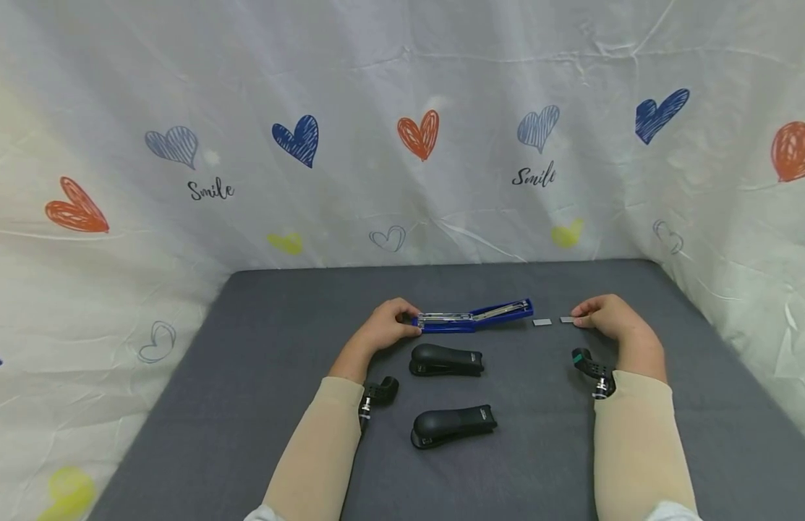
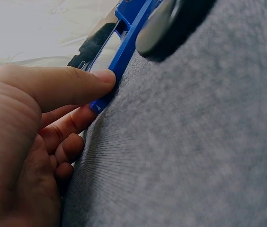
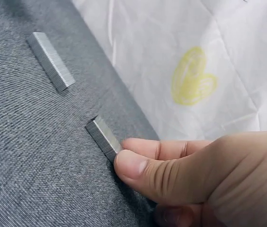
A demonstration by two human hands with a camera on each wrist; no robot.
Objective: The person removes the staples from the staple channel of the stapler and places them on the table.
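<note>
Grey felt table [image 1: 246, 405] is walled on three sides by a white heart-print cloth [image 1: 402, 108]; bare felt lies left and right of the arms. The opened blue stapler [image 1: 475, 318] with its shiny metal staple channel lies flat mid-table, far side. Left hand [image 1: 384, 328] pinches its left end, thumb [image 2: 76, 85] on the blue edge, fingers curled under. Right hand [image 1: 604, 315] pinches a short silver staple strip [image 3: 103, 137] lying on the felt, thumb and forefinger at its end. A second silver staple strip [image 3: 50, 61] lies between it and the stapler, apart from both. Two closed black plastic staplers [image 1: 446, 359] [image 1: 453, 425] sit nearer, between the forearms.
</note>
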